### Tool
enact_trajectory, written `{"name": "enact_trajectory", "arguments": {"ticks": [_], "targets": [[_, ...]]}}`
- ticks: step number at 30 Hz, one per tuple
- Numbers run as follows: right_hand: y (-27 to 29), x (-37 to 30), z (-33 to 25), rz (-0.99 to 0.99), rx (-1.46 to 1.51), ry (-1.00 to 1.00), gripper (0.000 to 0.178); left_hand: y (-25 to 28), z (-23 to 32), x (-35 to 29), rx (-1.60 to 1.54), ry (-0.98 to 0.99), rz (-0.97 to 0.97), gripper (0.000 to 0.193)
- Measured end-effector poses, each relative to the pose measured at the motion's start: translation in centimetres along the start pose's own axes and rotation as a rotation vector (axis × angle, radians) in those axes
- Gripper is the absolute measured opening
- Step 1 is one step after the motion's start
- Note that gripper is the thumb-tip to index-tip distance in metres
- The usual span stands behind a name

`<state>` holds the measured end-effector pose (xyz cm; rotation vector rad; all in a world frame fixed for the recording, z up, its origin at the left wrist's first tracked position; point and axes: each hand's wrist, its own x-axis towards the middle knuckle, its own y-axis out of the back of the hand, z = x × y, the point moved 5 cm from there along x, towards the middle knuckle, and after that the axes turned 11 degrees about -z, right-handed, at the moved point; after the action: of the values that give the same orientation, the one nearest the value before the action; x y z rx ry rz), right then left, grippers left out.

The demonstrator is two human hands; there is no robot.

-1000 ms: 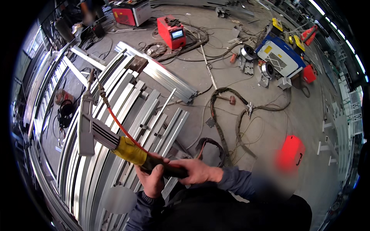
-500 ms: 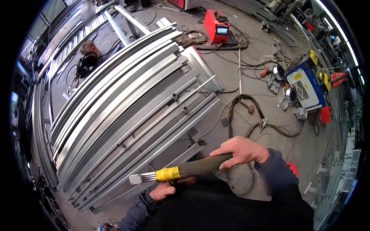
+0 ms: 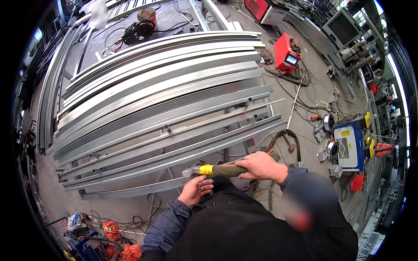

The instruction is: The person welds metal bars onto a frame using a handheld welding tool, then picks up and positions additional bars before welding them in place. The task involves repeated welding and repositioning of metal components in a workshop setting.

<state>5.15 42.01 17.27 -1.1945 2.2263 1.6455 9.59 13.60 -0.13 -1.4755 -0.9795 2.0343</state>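
Note:
My right hand (image 3: 262, 166) is closed round a long olive-wrapped tool (image 3: 229, 170) with a yellow band near one end. At its left end sits a grey block-like head (image 3: 188, 172). The tool lies nearly level in front of my body, and its far right end shows beyond my hand. Just below the yellow band is my left hand (image 3: 197, 190), its fingers loosely bent and apart, with nothing in them. Beyond the tool, long grey metal profiles (image 3: 174, 130) rest side by side on a frame.
A red machine with a small screen (image 3: 287, 54) stands at the far right of the profiles. Cables and a hammer (image 3: 290, 147) lie on the floor. A blue and white machine (image 3: 349, 145) is at right, near wire spools (image 3: 332, 150). Orange bags (image 3: 111, 230) lie at lower left.
My view has turned, so the profiles lie more level. The tool points more directly left and appears smaller. My left hand has come out from below it, with its fingers showing.

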Motion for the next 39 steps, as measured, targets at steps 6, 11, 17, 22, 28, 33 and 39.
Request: {"name": "enact_trajectory", "arguments": {"ticks": [6,11,17,22,28,33,39], "targets": [[-6.3,8.2,4.1,-0.031,0.046,-0.263,0.046,11.7,0.7,-8.5,0.312,-0.232,0.383,0.050],[-12.5,13.3,7.7,0.009,-0.131,-0.301,0.048,21.7,-2.6,-18.7,0.185,-0.298,0.654,0.046],[-16.8,15.3,10.8,-0.038,-0.076,-0.358,0.038,28.2,-8.8,-27.5,0.040,-0.385,0.958,0.046],[-18.7,16.3,12.3,-0.265,0.050,-0.240,0.044,29.2,-17.1,-28.1,-0.101,-0.460,1.112,0.048],[-13.3,19.0,5.3,-0.639,-0.134,0.011,0.060,26.1,-29.2,-20.7,-0.255,-0.352,1.088,0.043],[-7.0,23.4,-9.7,-0.176,0.024,0.475,0.072,23.1,-34.9,-16.8,0.072,-0.166,1.184,0.056],[-10.1,33.2,-17.2,0.019,-0.167,0.487,0.114,19.8,-37.2,-15.4,-0.007,-0.327,1.281,0.057]]}}
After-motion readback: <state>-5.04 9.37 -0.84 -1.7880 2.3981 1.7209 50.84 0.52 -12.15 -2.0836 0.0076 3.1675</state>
